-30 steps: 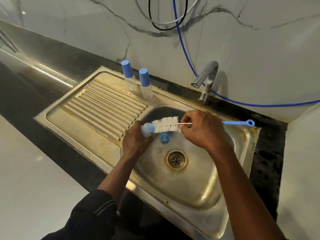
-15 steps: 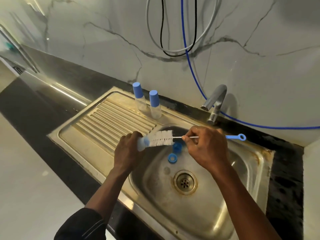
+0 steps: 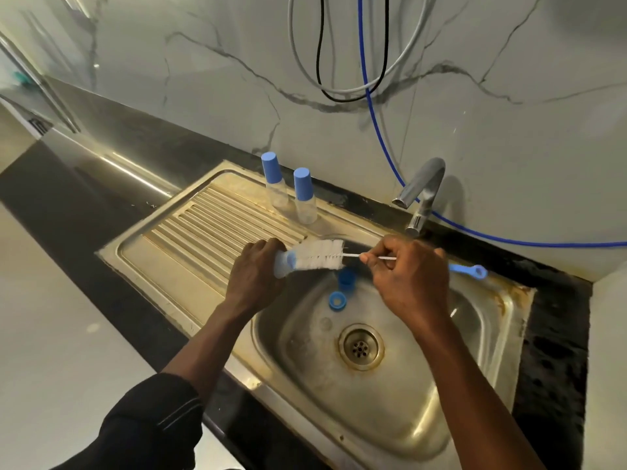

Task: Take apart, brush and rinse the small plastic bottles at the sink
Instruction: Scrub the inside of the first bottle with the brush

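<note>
White, fuzzy bristles of a wire-stemmed bottle brush (image 3: 319,254) bunch at the mouth of a small clear plastic bottle (image 3: 283,264), held sideways over the dull steel sink (image 3: 407,418). The left hand (image 3: 254,276) wraps the bottle; the right hand (image 3: 407,279) pinches the stem. The brush tip is possibly inside.

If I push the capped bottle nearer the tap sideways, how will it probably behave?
The capped bottle would probably tip easily: it is tall and narrow and stands upright on the drainboard. It looks clear and empty, so it is likely light. Being round, it may then roll toward the sink basin.
</note>
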